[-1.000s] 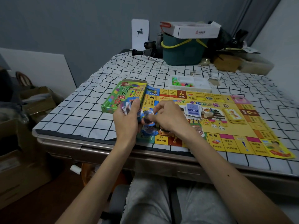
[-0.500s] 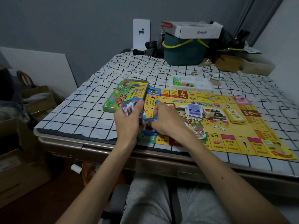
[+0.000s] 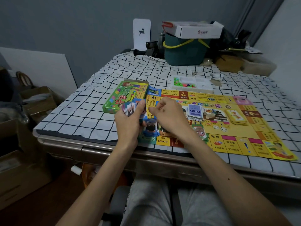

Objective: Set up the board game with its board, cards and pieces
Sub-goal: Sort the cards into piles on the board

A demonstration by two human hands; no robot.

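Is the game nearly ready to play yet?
Partly. Done: the yellow game board lies open, with a blue card pile, a yellow card pile and two white dice on it. In hand: the left hand holds a fan of picture cards, the right hand beside them. Left: the coloured pieces sit in the white plastic tray beyond the board.

Not much of an outfit to report tbh. Light grey pants [image 3: 151,203], soft heathered fabric like sweats, a bit wrinkled over both legs; can't tell if they're shorts or full length. Both forearms [image 3: 101,173] are bare right down to the left hand [image 3: 130,123] and right hand [image 3: 170,119]. The only marking I can spot is a small dark mole [image 3: 228,179] on the right forearm.
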